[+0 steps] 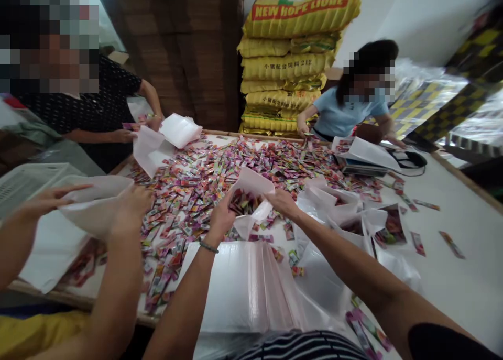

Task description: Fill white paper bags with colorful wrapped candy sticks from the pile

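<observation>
Watching remotely, I see the left hand pinching one side of a white bag above the packet pile, the right hand pinching its other rim, apparently to hold the mouth open; rightward, packet-filled bags crowd close, then sparsely strewn tabletop leaves room toward the wooden edge.

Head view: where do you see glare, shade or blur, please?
Head view: pale glare streaks on the flat bag stack; head view: shade inside the held bag; head view: smeared yellow-black checks at upper right, yet large lettering on the yellow sacks is readable.
</observation>
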Demonstrator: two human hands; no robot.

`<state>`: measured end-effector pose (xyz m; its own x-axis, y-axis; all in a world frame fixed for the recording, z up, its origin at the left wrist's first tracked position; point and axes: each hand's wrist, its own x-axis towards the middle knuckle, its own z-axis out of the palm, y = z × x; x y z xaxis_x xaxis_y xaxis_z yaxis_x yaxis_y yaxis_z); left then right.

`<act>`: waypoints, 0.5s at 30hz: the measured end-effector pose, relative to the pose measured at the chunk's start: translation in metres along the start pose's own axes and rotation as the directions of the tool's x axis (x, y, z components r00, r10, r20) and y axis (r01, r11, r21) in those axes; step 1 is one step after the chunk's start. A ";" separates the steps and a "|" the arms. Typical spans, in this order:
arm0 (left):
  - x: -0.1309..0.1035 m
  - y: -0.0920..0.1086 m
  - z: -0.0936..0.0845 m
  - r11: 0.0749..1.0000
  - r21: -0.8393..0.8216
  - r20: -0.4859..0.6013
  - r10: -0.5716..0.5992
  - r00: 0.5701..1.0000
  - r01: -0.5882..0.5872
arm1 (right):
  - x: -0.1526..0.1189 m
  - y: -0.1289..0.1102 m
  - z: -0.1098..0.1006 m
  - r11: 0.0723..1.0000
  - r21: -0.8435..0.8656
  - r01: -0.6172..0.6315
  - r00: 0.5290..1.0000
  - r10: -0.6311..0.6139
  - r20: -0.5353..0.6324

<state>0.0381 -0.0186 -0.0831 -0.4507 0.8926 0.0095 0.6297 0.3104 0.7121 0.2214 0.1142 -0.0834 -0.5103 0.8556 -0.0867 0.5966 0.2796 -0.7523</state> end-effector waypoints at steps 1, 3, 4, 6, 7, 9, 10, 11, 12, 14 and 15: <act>-0.001 0.003 0.004 0.999 0.034 0.023 0.003 1.000 -0.004 | -0.004 0.006 -0.004 0.998 -0.050 -0.041 0.999 0.043 0.031; -0.002 0.010 0.012 0.998 0.065 0.097 0.011 0.995 -0.018 | -0.011 0.016 -0.016 0.990 -0.102 -0.100 0.990 0.109 0.094; -0.002 0.014 0.015 0.998 0.064 0.118 0.009 0.993 -0.017 | -0.015 0.020 -0.023 0.988 -0.105 -0.115 0.985 0.127 0.114; -0.001 0.023 0.021 0.999 0.041 0.107 0.005 0.994 -0.009 | -0.020 0.024 -0.039 0.990 -0.071 -0.123 0.982 0.131 0.134; 0.002 0.028 0.023 1.000 0.019 0.090 0.010 0.996 -0.012 | -0.022 0.024 -0.047 0.992 -0.037 -0.117 0.983 0.121 0.138; 0.009 0.039 0.024 0.999 -0.028 0.069 0.040 0.997 -0.038 | -0.021 0.022 -0.063 0.992 0.068 -0.103 0.986 0.093 0.139; 0.015 0.045 0.023 0.998 -0.041 0.070 0.056 0.996 -0.053 | -0.018 0.020 -0.070 0.987 0.133 -0.095 0.989 0.077 0.130; 0.022 0.053 0.021 0.997 -0.045 0.071 0.063 0.995 -0.060 | -0.014 0.017 -0.078 0.975 0.201 -0.090 0.991 0.068 0.112; 0.030 0.061 0.019 0.997 -0.039 0.064 0.063 0.996 -0.061 | -0.009 0.013 -0.087 0.960 0.266 -0.088 0.994 0.066 0.091; 0.047 0.080 0.015 0.998 -0.014 0.037 0.060 0.998 -0.059 | 0.004 0.006 -0.105 0.918 0.388 -0.084 0.996 0.066 0.060; 0.055 0.089 0.013 0.998 0.000 0.039 0.070 0.997 -0.070 | 0.010 0.003 -0.115 0.899 0.431 -0.083 0.996 0.060 0.066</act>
<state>0.0777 0.0627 -0.0287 -0.3808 0.9241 0.0320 0.6595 0.2472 0.7099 0.2888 0.1738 -0.0117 -0.5134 0.8401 -0.1752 0.3119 -0.0075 -0.9501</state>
